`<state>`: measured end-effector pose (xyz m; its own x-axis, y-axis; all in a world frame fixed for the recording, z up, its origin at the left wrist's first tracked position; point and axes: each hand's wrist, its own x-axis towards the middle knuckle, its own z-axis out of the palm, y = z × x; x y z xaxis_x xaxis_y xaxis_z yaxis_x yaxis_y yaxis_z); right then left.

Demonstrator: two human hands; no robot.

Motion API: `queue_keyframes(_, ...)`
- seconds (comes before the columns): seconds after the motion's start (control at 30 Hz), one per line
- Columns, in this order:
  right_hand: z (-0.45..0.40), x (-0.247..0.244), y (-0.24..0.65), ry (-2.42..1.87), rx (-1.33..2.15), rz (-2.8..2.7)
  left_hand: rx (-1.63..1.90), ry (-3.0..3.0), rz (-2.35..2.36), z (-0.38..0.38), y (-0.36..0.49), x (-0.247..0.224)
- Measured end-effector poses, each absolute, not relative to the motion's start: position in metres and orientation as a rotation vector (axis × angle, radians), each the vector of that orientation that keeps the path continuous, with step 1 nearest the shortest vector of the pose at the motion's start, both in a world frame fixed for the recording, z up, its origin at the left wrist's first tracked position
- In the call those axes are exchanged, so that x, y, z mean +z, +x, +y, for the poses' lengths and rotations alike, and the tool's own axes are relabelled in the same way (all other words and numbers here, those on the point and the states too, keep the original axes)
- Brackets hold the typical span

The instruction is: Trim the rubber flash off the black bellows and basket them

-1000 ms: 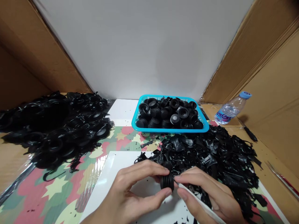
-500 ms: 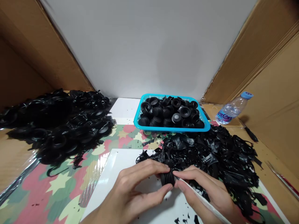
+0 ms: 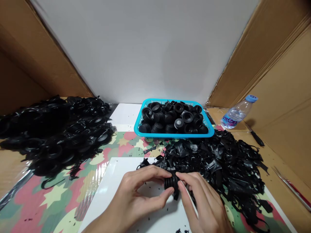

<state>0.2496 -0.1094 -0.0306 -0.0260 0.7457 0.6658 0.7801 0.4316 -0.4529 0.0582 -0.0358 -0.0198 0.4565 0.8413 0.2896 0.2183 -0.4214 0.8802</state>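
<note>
the left hand (image 3: pixel 128 194) pinched a ribbed, round, black rubbery plug (image 3: pixel 169 183), seemingly light and pliant, best gripped around its ribs; the right hand (image 3: pixel 202 202) pinched its edge.

Part (image 3: pixel 167 183): between the fingers (image 3: pixel 155 202) of my left hand (image 3: pixel 132 191), above the board; my right hand (image 3: pixel 205 199) is at its other end, a hand tool (image 3: pixel 195 207) within that grasp.
Board (image 3: pixel 104 194): on the bench (image 3: pixel 29 202) before me, under my hands.
Basket (image 3: pixel 175 135): beyond the board, in front of the back panel (image 3: pixel 150 51), with more parts in it.
Left heap (image 3: pixel 58 132): left of the basket and board.
Scraps (image 3: pixel 218 161): right of the part, in front of the basket, reaching over the board's far edge.
Bottle (image 3: pixel 236 113): right of the basket, behind the scraps.
Handle (image 3: pixel 257 138): right of the bottle, nearer me.
Tweezers (image 3: pixel 293 189): farthest right, nearer me than the handle.
</note>
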Motion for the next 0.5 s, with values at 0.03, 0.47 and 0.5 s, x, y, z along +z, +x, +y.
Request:
queue_keyframes(0.03,-0.109,-0.032,0.248,-1.32,-0.103,-1.779,0.958,1.909,0.894,-0.036,0.06,-0.02)
queue_keyframes(0.47,-0.111,-0.027,0.283,-1.412,0.18,-1.49,0.776,1.488,0.828,-0.048,0.06,-0.016)
queue_keyframes(0.5,-0.113,-0.026,0.281,-1.395,0.253,-1.488,0.786,1.402,0.834,-0.047,0.059,-0.015)
